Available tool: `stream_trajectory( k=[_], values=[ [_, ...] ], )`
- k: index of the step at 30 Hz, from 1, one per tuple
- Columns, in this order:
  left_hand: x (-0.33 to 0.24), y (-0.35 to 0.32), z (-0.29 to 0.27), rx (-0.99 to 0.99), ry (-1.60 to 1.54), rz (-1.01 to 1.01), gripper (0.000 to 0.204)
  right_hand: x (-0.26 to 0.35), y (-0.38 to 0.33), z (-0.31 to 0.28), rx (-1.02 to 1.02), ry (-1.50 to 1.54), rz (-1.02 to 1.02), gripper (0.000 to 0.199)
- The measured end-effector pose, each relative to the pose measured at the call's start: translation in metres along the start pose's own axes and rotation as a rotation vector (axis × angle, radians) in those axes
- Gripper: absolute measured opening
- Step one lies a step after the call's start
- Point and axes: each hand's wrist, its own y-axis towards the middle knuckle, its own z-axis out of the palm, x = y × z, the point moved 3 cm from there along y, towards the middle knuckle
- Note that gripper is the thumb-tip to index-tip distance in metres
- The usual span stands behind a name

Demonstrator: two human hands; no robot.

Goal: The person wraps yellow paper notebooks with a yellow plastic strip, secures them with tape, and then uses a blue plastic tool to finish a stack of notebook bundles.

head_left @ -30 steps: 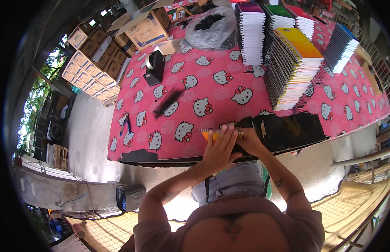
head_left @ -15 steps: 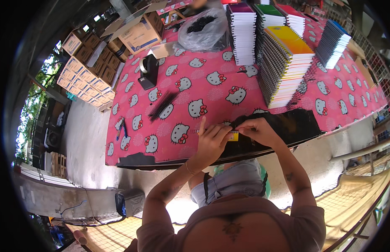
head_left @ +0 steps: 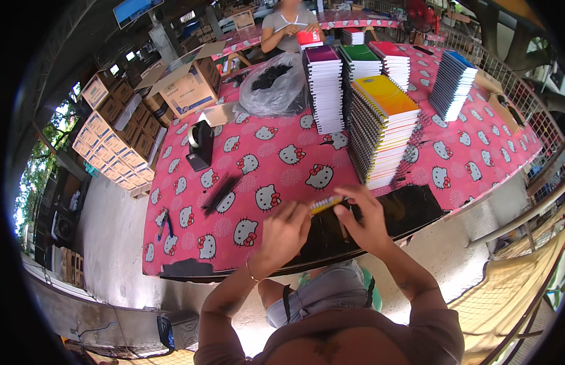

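A yellow spiral notebook [head_left: 326,204] is held up between my two hands, seen nearly edge-on with its coil along the top. My left hand [head_left: 285,234] is closed on its left end. At the right end, the thumb and fingers of my right hand [head_left: 364,220] pinch the notebook, slightly blurred. Both hands are above a black mat [head_left: 404,210] at the table's near edge. To their left lie a bundle of thin black coils [head_left: 221,194] and a pair of blue-handled pliers [head_left: 165,226]. Beyond the right hand stands a tall stack of yellow spiral notebooks [head_left: 385,137].
Stacks of purple [head_left: 325,91], green [head_left: 360,61], red [head_left: 390,61] and blue [head_left: 452,85] notebooks stand on the pink table. A black tape dispenser [head_left: 200,149], a plastic bag of black coils [head_left: 273,88] and cardboard boxes [head_left: 188,88] are at left. A co-worker [head_left: 288,30] is behind.
The view has tilted up, bringing the co-worker into sight. Both hands have shifted, and the notebook now slants up to the right, showing more of its coil edge.
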Motion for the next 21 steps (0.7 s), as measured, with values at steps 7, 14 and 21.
stream_trajectory(
  k=[7, 14, 21],
  values=[
    [-0.039, 0.180, -0.031, -0.604, -0.132, 0.533, 0.026, 0.021, 0.095, -0.125, -0.466, -0.380, -0.139, 0.066],
    [-0.013, 0.225, 0.056, -0.238, -0.400, 0.479, 0.032, -0.047, 0.130, -0.145, -0.065, 0.092, 0.230, 0.074],
    [-0.011, 0.217, 0.047, -0.430, -0.231, 0.495, 0.034, -0.070, 0.123, -0.148, -0.177, 0.294, 0.270, 0.065]
  ],
)
